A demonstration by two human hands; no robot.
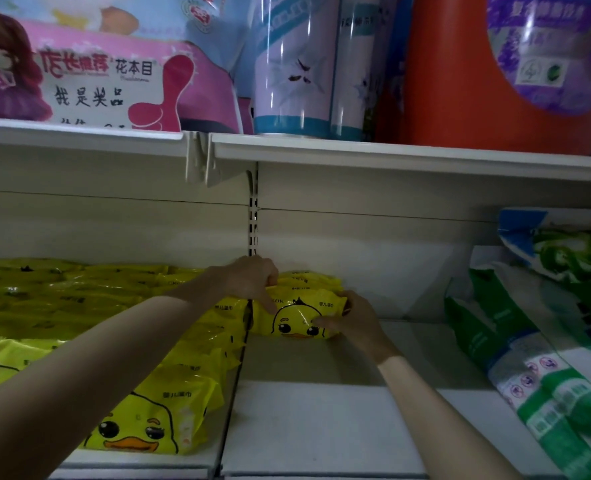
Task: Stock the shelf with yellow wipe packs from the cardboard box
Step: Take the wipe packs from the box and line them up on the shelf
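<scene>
With left hand (pixel 252 278) curled over its top and right hand (pixel 353 317) gripping its end, press wipe pack (pixel 297 311) flat onto the stack (pixel 315 279), flush beside the neighbouring row (pixel 211 344).

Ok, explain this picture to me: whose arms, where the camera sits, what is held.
No machine here: a person works with bare hands. The single picture comes from a camera worn on their head, looking forward and down at a shop shelf. The left hand and right hand each grip one end of a yellow wipe pack near the shelf's back wall. More yellow packs lie to its left; green-and-white bags lean on the right. An orange jug stands on the upper shelf. The cardboard box is out of view.
</scene>
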